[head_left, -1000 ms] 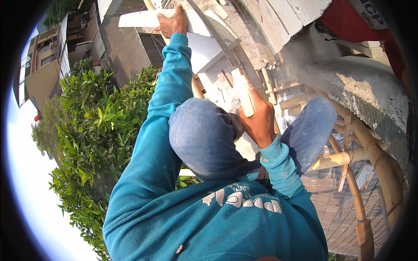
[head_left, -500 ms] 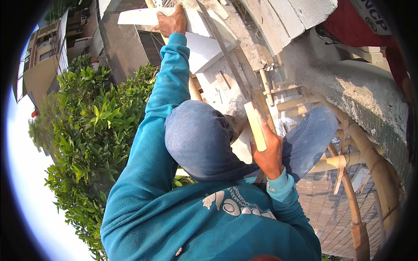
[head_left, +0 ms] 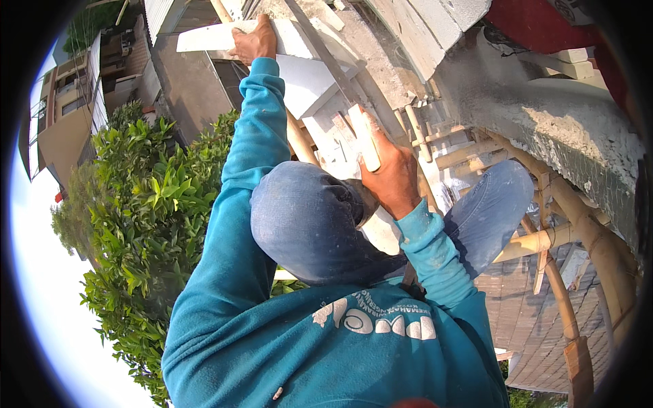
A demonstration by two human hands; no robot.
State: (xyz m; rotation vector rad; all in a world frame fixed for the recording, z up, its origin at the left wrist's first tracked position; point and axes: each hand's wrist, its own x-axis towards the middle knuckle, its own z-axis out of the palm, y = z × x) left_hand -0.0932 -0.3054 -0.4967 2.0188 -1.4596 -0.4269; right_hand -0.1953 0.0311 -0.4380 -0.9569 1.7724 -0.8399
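Note:
My left hand grips a long white board near the top of the view, fingers wrapped over its edge. My right hand is closed around the pale handle of a saw, whose long dull blade runs up and away across the board's right part. A white block lies beneath the board. My bent left knee is between my arms, and my right leg is to the right of my right hand.
A rough concrete ledge runs along the right, with white blocks and red cloth above. Bamboo scaffold poles and tiled roofing lie below. A leafy tree fills the left, with buildings beyond.
My right hand and the saw slid back toward me, then moved forward and up again. My left hand stays on the board, appearing slightly shifted left with the view.

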